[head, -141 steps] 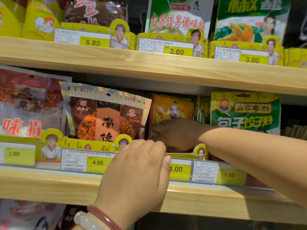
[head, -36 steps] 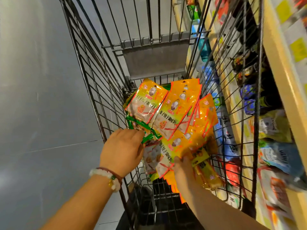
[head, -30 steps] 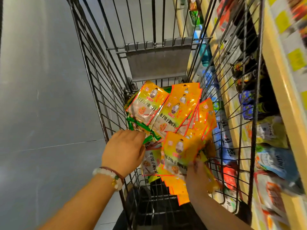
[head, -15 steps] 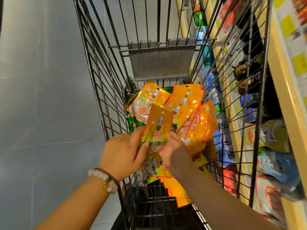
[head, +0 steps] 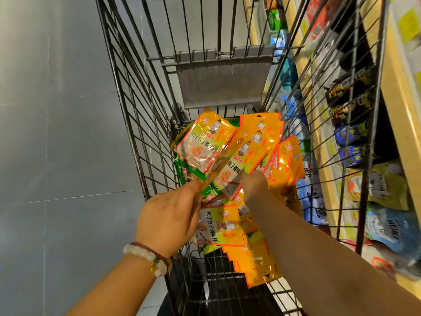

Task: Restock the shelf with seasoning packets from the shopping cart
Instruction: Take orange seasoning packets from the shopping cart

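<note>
Held packet: an orange-yellow seasoning packet (head: 218,169) stands nearly edge-on above the heap, over the middle of the cart.
Left hand: the left hand (head: 168,220) pinches that packet's lower edge between thumb and curled fingers; a bead bracelet (head: 145,258) circles the wrist.
Right hand: the right hand (head: 252,185) reaches into the heap with its fingers bent down onto a packet (head: 230,174) lying there; whether they pinch it or only press it cannot be told.
Heap: more orange packets (head: 262,137) overlap loosely on the cart floor, with green ones (head: 182,169) underneath.
Handling: likely light, thin, limp and glossy, so apt to slip; a pinch at a sealed edge or corner should hold best.
Cart: the wire shopping cart (head: 127,92) stands beside the wooden shelf (head: 396,92) at the right, which carries other goods.
Hard to make out: the fingertips of both hands are hidden by packets; the held packet is blurred; the number of packets is unclear.
</note>
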